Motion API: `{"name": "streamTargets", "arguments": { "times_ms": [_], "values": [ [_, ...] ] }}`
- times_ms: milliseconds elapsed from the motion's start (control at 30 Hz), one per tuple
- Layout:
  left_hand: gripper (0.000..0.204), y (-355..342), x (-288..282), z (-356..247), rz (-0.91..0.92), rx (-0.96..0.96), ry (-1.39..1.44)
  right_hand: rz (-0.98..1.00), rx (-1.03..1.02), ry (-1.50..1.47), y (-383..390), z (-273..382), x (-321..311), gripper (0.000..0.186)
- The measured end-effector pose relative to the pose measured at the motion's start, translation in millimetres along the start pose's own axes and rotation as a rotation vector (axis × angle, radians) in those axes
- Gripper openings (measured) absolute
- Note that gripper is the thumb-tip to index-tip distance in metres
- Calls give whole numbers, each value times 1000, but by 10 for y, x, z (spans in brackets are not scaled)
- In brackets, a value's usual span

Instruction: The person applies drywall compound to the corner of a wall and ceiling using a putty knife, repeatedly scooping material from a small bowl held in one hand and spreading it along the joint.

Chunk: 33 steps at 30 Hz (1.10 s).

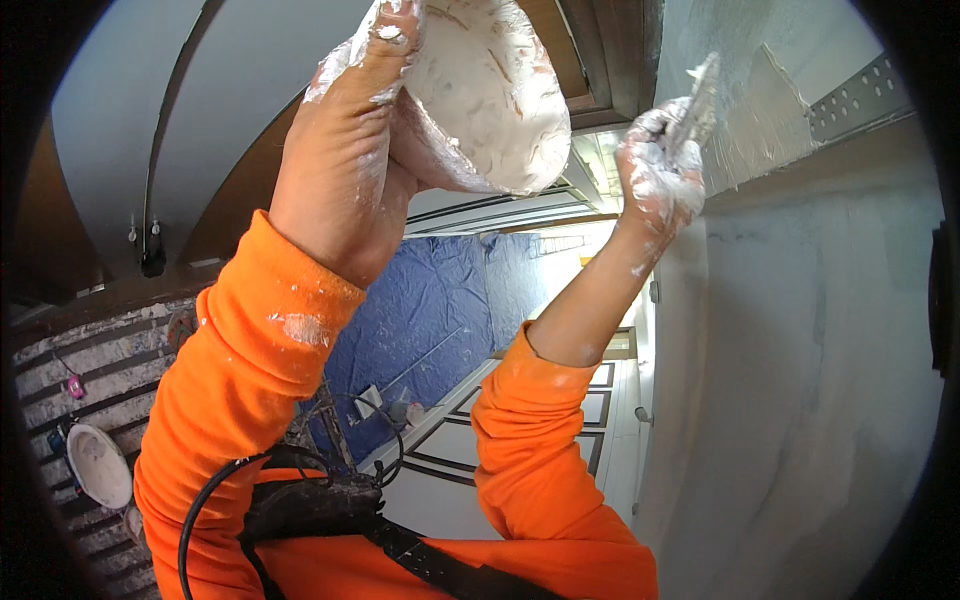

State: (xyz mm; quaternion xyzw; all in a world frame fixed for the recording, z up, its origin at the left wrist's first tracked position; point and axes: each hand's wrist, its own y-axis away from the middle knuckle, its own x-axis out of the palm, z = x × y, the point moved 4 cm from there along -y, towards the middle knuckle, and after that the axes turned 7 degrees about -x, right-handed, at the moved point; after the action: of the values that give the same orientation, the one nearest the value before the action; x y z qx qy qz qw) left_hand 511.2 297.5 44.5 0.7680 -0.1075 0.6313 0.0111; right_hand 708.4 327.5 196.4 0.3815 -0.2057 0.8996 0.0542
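Note:
My left hand point(345, 150), smeared with white paste, is raised and grips a shallow bowl point(490, 85) by its side. White paste coats the bowl's inside and rim. My right hand point(660, 180), thick with the same paste, is closed around a putty knife point(703, 105) whose blade points up. The knife is near a wall edge where a perforated metal strip point(860, 100) shows. A patch of wet paste point(765, 120) covers the wall beside that strip; whether the blade touches it I cannot tell.
At the lower left a white bucket point(100, 465) stands on spattered slatted boards point(110, 370). Blue plastic sheeting point(420, 310) lies far below. A grey wall point(800, 350) rises close on my right. A black cable point(190, 530) loops past my left sleeve.

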Motion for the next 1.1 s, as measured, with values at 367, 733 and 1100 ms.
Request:
{"name": "streamTargets", "arguments": {
  "times_ms": [367,733,1100],
  "values": [
    [63,64,12,-18,-4,-26,37,-8,222,-350,721,215,439,37],
    [49,87,-29,-31,64,-8,178,227,184,-154,1306,285,558,37],
    [54,63,111,-106,91,11,157,352,499,-247,776,-120,998,49]
  ]
}}
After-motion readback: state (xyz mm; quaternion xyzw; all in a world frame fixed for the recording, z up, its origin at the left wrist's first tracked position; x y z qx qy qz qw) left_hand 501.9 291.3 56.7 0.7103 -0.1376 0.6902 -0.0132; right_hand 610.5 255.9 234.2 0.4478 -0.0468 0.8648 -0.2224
